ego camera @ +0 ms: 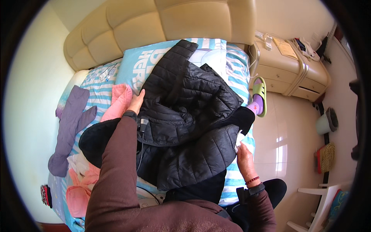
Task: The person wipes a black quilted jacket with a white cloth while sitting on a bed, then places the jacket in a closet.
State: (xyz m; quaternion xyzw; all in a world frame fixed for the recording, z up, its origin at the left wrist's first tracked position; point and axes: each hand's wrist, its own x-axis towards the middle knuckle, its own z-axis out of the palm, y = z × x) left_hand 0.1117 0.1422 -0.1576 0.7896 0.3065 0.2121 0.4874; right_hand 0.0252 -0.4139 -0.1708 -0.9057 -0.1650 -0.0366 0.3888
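A black quilted puffer jacket (200,95) lies across my lap and the bed, with one sleeve reaching up over the pillow. My left hand (137,102) holds the jacket's left edge, its fingers partly hidden beneath the fabric. Over on the right, a crumpled white cloth or tissue (239,138) is pinched in my right hand (245,159) against the jacket's lower right part (200,158). A black cable with a small plug-like end (143,125) hangs beside my left wrist.
Beneath me is a blue-and-white striped bed sheet (236,177). Pink clothing (117,100) and a purple-grey garment (68,130) lie to the left. Behind the pillow (133,61) rises a padded headboard (133,20). A nightstand (278,69), a bin (327,121) and a white chair (321,203) stand right.
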